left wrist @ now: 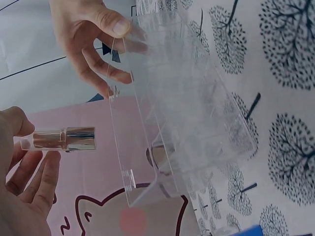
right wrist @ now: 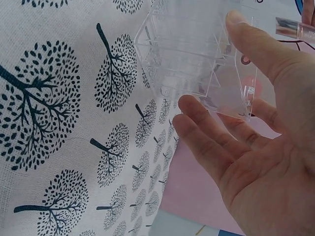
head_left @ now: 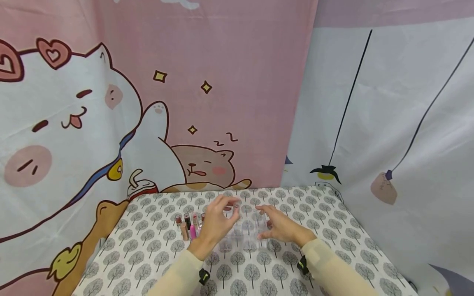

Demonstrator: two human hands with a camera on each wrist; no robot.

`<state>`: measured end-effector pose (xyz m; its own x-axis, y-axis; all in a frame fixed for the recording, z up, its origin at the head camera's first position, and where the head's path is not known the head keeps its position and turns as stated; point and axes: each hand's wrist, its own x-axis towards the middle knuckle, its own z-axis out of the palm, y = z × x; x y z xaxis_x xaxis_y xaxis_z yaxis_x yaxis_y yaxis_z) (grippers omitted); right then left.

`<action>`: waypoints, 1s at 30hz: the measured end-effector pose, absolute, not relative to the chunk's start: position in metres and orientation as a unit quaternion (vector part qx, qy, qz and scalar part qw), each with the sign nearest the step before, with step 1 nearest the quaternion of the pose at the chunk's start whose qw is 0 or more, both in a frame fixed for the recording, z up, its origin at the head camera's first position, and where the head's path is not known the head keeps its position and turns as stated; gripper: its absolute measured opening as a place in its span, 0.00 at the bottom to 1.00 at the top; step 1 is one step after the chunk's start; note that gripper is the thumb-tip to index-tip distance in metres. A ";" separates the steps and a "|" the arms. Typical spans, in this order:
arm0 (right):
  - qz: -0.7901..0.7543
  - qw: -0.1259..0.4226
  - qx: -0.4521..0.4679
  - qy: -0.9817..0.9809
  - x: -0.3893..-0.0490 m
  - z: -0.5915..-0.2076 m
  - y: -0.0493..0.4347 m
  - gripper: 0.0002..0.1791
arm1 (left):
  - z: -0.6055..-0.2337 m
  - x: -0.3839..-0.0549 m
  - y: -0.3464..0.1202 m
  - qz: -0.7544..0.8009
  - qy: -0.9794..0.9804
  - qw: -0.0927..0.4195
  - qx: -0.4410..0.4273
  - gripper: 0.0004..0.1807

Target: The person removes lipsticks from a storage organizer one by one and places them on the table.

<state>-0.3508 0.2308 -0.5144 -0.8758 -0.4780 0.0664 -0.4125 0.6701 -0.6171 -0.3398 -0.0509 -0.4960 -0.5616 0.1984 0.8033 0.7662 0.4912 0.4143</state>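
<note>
My left hand (head_left: 218, 218) pinches a lipstick tube (left wrist: 64, 139) between thumb and fingers. The tube has shiny rose-gold parts and a clear end, and it is held apart from the clear plastic organizer (left wrist: 197, 103). That organizer, divided into compartments, stands on the table in front of both hands. At its right end, my right hand (head_left: 279, 225) holds it, thumb on one side and fingers spread along the other. Some of those fingers show through the clear wall in the left wrist view.
Left of the organizer, several lipsticks stand close together, among them a beige tube (head_left: 184, 231) and a bright pink tube (head_left: 192, 232). A tree-patterned cloth (head_left: 252, 273) covers the table. Behind it hangs a pink and white cartoon curtain (head_left: 240, 82).
</note>
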 end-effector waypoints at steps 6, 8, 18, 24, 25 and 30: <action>-0.330 0.051 -0.245 0.910 -0.351 -0.514 0.231 0.61 | -0.496 -0.340 -0.059 -0.398 -0.779 0.373 -0.308 0.17; -0.331 0.052 -0.244 0.910 -0.351 -0.514 0.231 0.61 | -0.496 -0.339 -0.062 -0.398 -0.778 0.374 -0.308 0.18; -0.334 0.051 -0.244 0.909 -0.352 -0.514 0.232 0.61 | -0.492 -0.335 -0.078 -0.405 -0.770 0.390 -0.301 0.17; -0.340 0.056 -0.241 0.907 -0.350 -0.515 0.233 0.61 | -0.492 -0.332 -0.089 -0.400 -0.773 0.393 -0.296 0.17; -0.341 0.056 -0.241 0.907 -0.349 -0.515 0.233 0.61 | -0.492 -0.331 -0.091 -0.401 -0.774 0.393 -0.293 0.17; -0.343 0.056 -0.241 0.906 -0.348 -0.515 0.232 0.61 | -0.490 -0.330 -0.100 -0.404 -0.774 0.394 -0.286 0.17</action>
